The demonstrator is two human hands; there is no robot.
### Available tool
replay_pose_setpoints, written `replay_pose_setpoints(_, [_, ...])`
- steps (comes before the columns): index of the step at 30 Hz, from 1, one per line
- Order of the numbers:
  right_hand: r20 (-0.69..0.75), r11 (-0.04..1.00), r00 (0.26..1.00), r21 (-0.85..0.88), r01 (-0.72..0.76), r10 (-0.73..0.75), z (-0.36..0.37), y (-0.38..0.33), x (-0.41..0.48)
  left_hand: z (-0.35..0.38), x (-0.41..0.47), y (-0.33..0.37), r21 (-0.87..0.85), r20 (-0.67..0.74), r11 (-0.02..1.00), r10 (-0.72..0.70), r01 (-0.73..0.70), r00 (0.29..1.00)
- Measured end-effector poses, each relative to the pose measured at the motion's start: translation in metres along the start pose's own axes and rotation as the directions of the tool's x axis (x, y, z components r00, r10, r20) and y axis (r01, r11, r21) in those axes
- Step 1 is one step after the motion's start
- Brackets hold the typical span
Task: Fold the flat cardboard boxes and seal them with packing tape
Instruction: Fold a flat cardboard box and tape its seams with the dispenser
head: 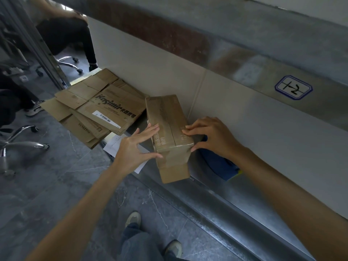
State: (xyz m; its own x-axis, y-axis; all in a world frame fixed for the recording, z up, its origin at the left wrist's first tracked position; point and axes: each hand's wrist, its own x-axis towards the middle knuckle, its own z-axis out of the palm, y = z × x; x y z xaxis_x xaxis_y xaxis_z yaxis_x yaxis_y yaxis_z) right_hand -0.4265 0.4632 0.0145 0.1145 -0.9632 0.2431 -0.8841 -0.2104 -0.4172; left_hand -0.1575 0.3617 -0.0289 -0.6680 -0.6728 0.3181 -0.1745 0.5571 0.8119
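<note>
One white table (244, 119) is seen, edged in metal. At its far left end flat boxes (105, 108) are piled. A folded, taped box (169, 132) is stood at the front edge, touched on both sides by the left hand (134, 147) and right hand (212, 136), fingers spread and straight.
</note>
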Motion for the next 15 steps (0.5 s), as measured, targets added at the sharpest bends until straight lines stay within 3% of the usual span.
replay_pose_setpoints(6, [0.01,0.993,0.993,0.02,-0.119,0.119,0.005,-0.018,-0.007,0.003,-0.002,0.004,0.002,-0.029,1.0,0.008,-0.008,1.0])
replay_pose_setpoints(11, [-0.185,0.982,0.966,-0.013,-0.187,0.181,0.028,-0.034,-0.006,0.02,-0.005,0.011,0.024,-0.164,1.0,0.002,0.002,0.986])
replay_pose_setpoints(15, [-0.131,0.975,0.967,0.063,-0.211,0.218,0.027,-0.033,-0.007,0.023,-0.007,0.012,0.05,-0.192,0.999,-0.011,0.021,0.981])
